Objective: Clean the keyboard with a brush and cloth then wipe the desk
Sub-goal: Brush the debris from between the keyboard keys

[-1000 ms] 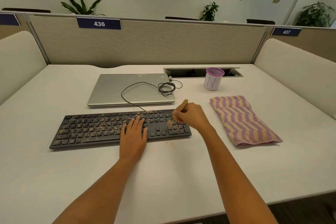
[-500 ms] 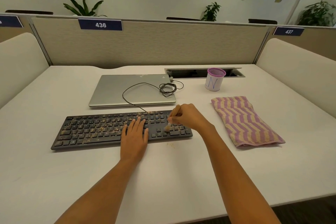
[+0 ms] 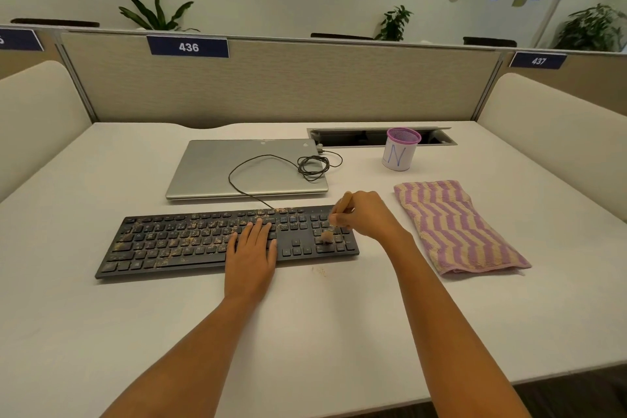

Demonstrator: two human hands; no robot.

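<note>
The brush [image 3: 343,203], likely light with soft hairs, is pinched at its thin handle by the right hand [image 3: 368,217] over the right end of the keyboard [image 3: 176,244], which is held down by the flat left hand [image 3: 252,248].

- L hand [image 3: 251,258]: yours, bare. Cam sees the back of it; four fingers [image 3: 259,231] show full length, nails short & plain.
- R hand [image 3: 368,214]: bare as well. Back of hand & knuckles show; fingertips mostly hidden from cam, so nails can't be read.
- L forearm [image 3: 190,349]: bare skin from wrist to bottom edge of view; slim, smooth outline.
- R forearm [image 3: 451,332]: same as L, bare from wrist to frame edge; approx. same build.
</note>
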